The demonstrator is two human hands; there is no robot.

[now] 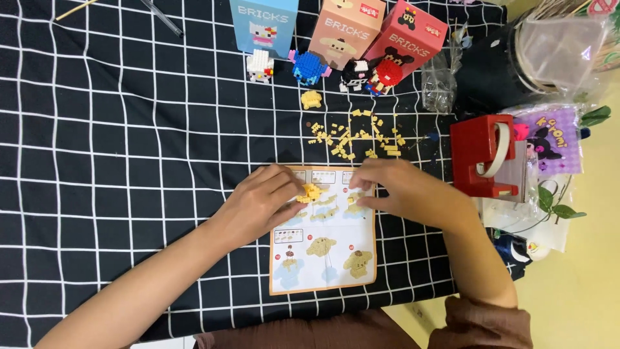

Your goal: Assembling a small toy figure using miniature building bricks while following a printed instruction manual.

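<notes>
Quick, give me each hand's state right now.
Left hand: closed on a small yellow brick piece.
Right hand: fingertips pinched; what it holds cannot be told.

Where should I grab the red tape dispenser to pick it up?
Probably take the tape dispenser by its two long red sides, coming from above. Those sides look flat and parallel, and the top is open to reach. Keep off the tape roll that stands in its middle, and off the leaves close beside its near end.
</notes>
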